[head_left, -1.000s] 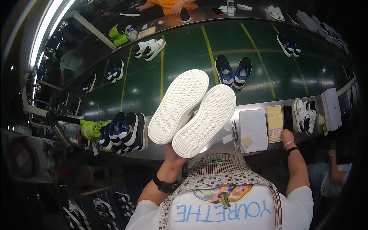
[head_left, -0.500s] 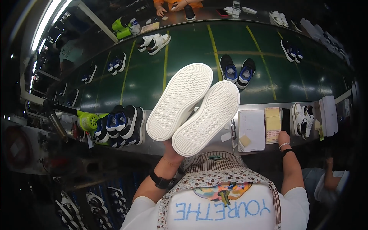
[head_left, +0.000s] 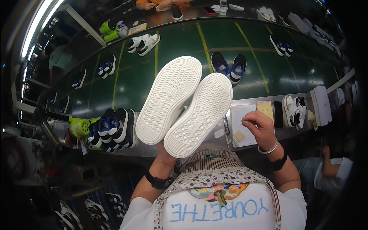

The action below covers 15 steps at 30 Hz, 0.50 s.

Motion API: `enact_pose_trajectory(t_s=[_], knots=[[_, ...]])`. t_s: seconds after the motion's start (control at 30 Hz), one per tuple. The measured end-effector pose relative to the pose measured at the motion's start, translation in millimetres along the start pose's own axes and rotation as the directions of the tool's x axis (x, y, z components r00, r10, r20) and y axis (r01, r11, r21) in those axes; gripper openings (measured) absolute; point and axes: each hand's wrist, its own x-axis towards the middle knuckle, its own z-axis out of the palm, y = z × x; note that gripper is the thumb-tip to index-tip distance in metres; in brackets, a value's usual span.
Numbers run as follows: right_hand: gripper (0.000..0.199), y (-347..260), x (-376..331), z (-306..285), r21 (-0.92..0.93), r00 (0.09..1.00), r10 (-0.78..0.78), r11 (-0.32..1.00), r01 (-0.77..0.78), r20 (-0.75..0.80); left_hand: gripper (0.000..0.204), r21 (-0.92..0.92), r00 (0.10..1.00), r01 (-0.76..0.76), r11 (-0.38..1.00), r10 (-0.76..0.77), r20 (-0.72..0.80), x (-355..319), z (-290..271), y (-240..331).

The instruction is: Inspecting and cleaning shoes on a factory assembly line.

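My left hand (head_left: 164,154) holds up a pair of sneakers (head_left: 198,115) with their white patterned soles turned toward me; most of its fingers are hidden behind them. My right hand (head_left: 262,128) hovers over the white paper pad (head_left: 238,115), thumb and fingertips pinched together. Whatever may be between those fingertips is too small to make out. Beside that pad lies a yellow sticker sheet (head_left: 265,109), partly covered by the hand. A small yellow square (head_left: 238,136) rests on the pad, and a pen (head_left: 226,124) lies along its left edge.
Black-and-blue shoes (head_left: 115,126) are piled at the left of the metal ledge. White shoes (head_left: 291,111) and a white box (head_left: 320,105) stand at its right. Beyond runs a green conveyor belt (head_left: 176,46) carrying several pairs. Across it, a person in orange (head_left: 165,4) works.
My right hand has lifted off the yellow sheet and come left over the white pad, toward the shoes. The left hand keeps hold of the shoes. The whole view has shifted slightly.
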Motion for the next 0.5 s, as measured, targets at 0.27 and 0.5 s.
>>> enact_pose_trajectory(t_s=[0.27, 0.5], knots=[[0.021, -81.2, 16.1, 45.4, -0.132, 0.826, -0.557, 0.815, 0.564, 0.093, 0.060, 0.025, 0.991, -0.002, 1.000, -0.001, 0.133, -8.3, 6.6, 9.3], [0.023, -87.2, 18.4, 56.6, -0.248, 0.798, -0.594, 0.762, 0.599, 0.103, 0.059, 0.080, 0.987, -0.034, 0.996, 0.020, 0.161, -15.4, 3.1, 15.8]])
